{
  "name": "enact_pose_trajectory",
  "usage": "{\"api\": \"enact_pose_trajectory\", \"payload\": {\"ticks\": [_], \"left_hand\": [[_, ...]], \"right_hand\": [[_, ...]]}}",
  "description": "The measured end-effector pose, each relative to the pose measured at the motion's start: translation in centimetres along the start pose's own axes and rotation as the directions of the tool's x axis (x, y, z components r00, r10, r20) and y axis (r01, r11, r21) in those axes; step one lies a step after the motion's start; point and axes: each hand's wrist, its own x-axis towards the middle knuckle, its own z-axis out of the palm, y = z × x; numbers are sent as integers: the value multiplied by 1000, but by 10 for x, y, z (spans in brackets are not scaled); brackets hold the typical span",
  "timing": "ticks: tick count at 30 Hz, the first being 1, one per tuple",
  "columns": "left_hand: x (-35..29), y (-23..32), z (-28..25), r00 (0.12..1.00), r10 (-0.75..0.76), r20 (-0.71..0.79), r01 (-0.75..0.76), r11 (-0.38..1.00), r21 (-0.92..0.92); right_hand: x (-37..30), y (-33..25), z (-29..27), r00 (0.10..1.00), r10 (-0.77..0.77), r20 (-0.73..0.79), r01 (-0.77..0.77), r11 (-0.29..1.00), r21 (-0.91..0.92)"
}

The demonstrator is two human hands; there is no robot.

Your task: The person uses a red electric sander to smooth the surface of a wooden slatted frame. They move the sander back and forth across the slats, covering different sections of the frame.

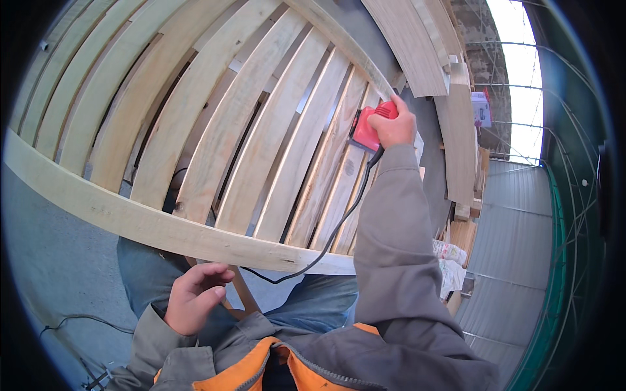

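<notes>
My right hand [398,125] is closed around a red electric sander [366,133], which rests on the slats toward the far right of a slatted wooden frame [195,232]. From the sander a black cord [332,236] runs back over the slats and loops below the near rail. Just on my side of that rail, my left hand [194,296] hangs with its fingers loosely bent and the thumb apart, holding nothing. Pale wooden slats [277,124] run away from me with narrow gaps between them. The sander's underside is hidden.
Long boards [417,45] are stacked beyond the frame at the right, with more timber [460,150] beside them. A white and pink box [481,109] stands past the boards. White crumpled bags [451,274] lie near my right elbow. Another cable [85,317] crosses the floor at left.
</notes>
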Motion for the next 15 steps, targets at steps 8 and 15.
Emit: {"api": "enact_pose_trajectory", "payload": {"ticks": [8, 15], "left_hand": [[-3, -1, 0, 1000, 15, 10, -15, 1000, 13], [-8, -8, -5, 998, 51, 23, -51, 998, 32]], "right_hand": [[-78, -17, -18, 998, 60, 18, -60, 998, 0], [-136, -29, -34, 993, 109, 39, -110, 994, 22]]}}
